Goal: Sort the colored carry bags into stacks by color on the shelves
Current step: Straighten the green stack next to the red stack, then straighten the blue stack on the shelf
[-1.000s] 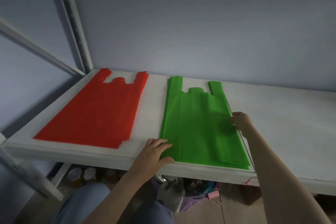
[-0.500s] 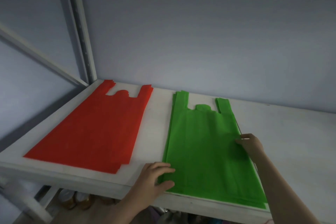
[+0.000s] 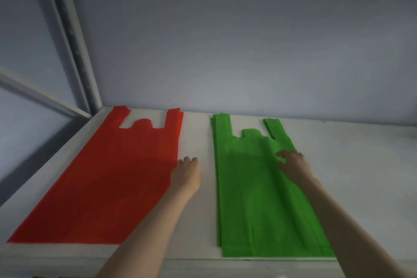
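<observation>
A flat stack of red carry bags (image 3: 117,178) lies on the left of the white shelf (image 3: 361,176), handles toward the back wall. A flat stack of green carry bags (image 3: 252,192) lies to its right. My left hand (image 3: 186,175) rests on the bare shelf between the two stacks, at the red stack's right edge, fingers loosely curled and holding nothing. My right hand (image 3: 292,163) lies on the upper right part of the green stack, fingers spread flat on the top bag.
A grey metal upright (image 3: 74,52) stands at the shelf's back left corner, with a slanted brace (image 3: 38,95) beside it. A plain wall (image 3: 248,40) closes the back. The shelf's front edge (image 3: 225,265) runs along the bottom.
The view has tilted up and closer. My left hand left the green stack's near left corner and moved back between the stacks. My right hand slid farther up the green stack.
</observation>
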Demonstrator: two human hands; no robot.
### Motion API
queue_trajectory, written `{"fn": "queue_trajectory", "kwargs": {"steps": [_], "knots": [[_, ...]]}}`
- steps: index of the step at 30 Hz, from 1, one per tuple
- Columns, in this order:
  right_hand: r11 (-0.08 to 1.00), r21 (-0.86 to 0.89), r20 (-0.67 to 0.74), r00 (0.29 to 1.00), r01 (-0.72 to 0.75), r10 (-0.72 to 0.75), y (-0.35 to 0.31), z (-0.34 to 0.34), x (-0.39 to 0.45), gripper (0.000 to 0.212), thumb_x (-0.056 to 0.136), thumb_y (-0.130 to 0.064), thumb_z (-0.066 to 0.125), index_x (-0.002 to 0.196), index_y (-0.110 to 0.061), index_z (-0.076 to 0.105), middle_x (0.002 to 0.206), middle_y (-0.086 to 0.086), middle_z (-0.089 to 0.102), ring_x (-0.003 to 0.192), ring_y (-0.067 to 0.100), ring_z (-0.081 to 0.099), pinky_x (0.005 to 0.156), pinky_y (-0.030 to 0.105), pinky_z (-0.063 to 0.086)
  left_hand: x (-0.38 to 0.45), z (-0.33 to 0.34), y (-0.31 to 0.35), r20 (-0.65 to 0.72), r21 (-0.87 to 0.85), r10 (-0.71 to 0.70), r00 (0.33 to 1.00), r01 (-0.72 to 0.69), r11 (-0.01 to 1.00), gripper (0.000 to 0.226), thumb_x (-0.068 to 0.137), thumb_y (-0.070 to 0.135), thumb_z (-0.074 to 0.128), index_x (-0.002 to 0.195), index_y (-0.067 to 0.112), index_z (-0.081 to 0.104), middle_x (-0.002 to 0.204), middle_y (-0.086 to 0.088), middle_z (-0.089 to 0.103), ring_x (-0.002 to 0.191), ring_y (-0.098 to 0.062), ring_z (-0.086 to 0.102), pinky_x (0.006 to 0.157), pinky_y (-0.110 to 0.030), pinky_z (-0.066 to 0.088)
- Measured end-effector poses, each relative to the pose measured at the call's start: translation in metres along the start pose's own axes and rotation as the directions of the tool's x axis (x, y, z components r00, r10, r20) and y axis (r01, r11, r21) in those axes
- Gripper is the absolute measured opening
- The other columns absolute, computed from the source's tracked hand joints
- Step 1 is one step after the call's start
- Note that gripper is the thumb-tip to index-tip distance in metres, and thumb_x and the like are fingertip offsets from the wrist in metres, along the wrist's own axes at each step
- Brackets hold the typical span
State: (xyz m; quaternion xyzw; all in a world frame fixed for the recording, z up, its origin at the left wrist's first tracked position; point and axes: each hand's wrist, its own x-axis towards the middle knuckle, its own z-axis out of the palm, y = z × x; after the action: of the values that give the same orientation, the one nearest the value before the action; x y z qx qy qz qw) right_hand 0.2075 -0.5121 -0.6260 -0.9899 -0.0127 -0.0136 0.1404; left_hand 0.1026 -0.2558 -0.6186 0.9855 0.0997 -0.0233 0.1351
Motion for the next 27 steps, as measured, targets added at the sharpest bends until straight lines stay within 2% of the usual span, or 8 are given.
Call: {"fn": "queue_trajectory", "kwargs": {"steps": [3, 6, 9, 13, 18, 23, 27], "knots": [[0.996, -0.083, 0.157, 0.988, 0.011, 0.002, -0.006, 0.004, -0.009, 0.040, 0.095, -0.016, 0.047, 0.134, -0.016, 0.047, 0.138, 0.007, 0.048, 0.127, 0.024, 0.045, 0.106, 0.039, 0.042, 0.010, -0.001, -0.010, 0.086, 0.076, 0.068, 0.994, -0.075, 0.994, 0.032, 0.093, -0.002, 0.035, 0.123, 0.005, 0.045, 0.129, -0.013, 0.043, 0.123, -0.029, 0.041, 0.094, -0.039, 0.044], [0.997, -0.082, 0.191, 0.981, 0.001, 0.015, -0.017, -0.022, -0.028, 0.048, 0.093, -0.005, 0.044, 0.139, -0.018, 0.041, 0.143, 0.002, 0.043, 0.130, 0.019, 0.043, 0.106, 0.032, 0.041, 0.003, -0.023, -0.006, 0.201, 0.074, 0.084, 0.976, -0.101, 0.992, 0.034, 0.095, 0.001, 0.033, 0.126, 0.005, 0.045, 0.133, -0.012, 0.042, 0.126, -0.027, 0.040, 0.100, -0.037, 0.042], [0.999, -0.029, 0.257, 0.966, -0.025, 0.032, -0.036, -0.070, -0.051, 0.045, 0.091, 0.001, 0.041, 0.132, -0.016, 0.050, 0.136, 0.003, 0.050, 0.123, 0.017, 0.050, 0.099, 0.026, 0.043, -0.017, -0.069, 0.012, 0.294, 0.059, 0.091, 0.951, -0.113, 0.992, 0.035, 0.094, 0.003, 0.033, 0.128, 0.004, 0.044, 0.135, -0.012, 0.042, 0.127, -0.026, 0.040, 0.102, -0.036, 0.041], [0.998, 0.024, 0.360, 0.931, -0.064, 0.051, -0.060, -0.145, -0.090, 0.043, 0.088, 0.003, 0.041, 0.124, -0.013, 0.058, 0.131, 0.005, 0.057, 0.121, 0.018, 0.055, 0.100, 0.029, 0.047, -0.059, -0.146, 0.045, 0.375, 0.105, 0.069, 0.924, -0.117, 0.988, 0.035, 0.093, 0.002, 0.035, 0.127, 0.005, 0.043, 0.135, -0.012, 0.041, 0.127, -0.027, 0.041, 0.101, -0.038, 0.040], [0.993, 0.060, 0.416, 0.907, -0.098, 0.064, -0.091, -0.236, -0.144, 0.041, 0.088, 0.006, 0.037, 0.118, -0.009, 0.060, 0.122, 0.008, 0.064, 0.112, 0.020, 0.061, 0.095, 0.029, 0.050, -0.122, -0.238, 0.073, 0.416, 0.094, 0.068, 0.907, -0.117, 0.989, 0.036, 0.093, 0.001, 0.033, 0.127, 0.003, 0.045, 0.134, -0.014, 0.043, 0.125, -0.028, 0.044, 0.101, -0.036, 0.040], [0.995, 0.053, 0.483, 0.874, -0.088, 0.051, -0.112, -0.308, -0.194, 0.038, 0.093, 0.004, 0.035, 0.120, -0.005, 0.060, 0.123, 0.010, 0.064, 0.112, 0.020, 0.062, 0.095, 0.028, 0.051, -0.190, -0.311, 0.086, 0.447, 0.069, 0.032, 0.894, -0.070, 0.995, 0.040, 0.094, 0.002, 0.032, 0.132, 0.005, 0.043, 0.143, -0.013, 0.040, 0.134, -0.025, 0.040, 0.107, -0.034, 0.037], [0.994, 0.084, 0.490, 0.871, -0.069, 0.020, -0.124, -0.367, -0.222, 0.034, 0.096, -0.004, 0.034, 0.119, -0.003, 0.060, 0.122, 0.013, 0.063, 0.112, 0.022, 0.062, 0.095, 0.032, 0.052, -0.227, -0.361, 0.099, 0.434, 0.062, -0.001, 0.901, -0.029, 0.998, 0.033, 0.094, 0.007, 0.035, 0.123, 0.003, 0.050, 0.138, -0.014, 0.047, 0.130, -0.027, 0.044, 0.105, -0.036, 0.040]]}}
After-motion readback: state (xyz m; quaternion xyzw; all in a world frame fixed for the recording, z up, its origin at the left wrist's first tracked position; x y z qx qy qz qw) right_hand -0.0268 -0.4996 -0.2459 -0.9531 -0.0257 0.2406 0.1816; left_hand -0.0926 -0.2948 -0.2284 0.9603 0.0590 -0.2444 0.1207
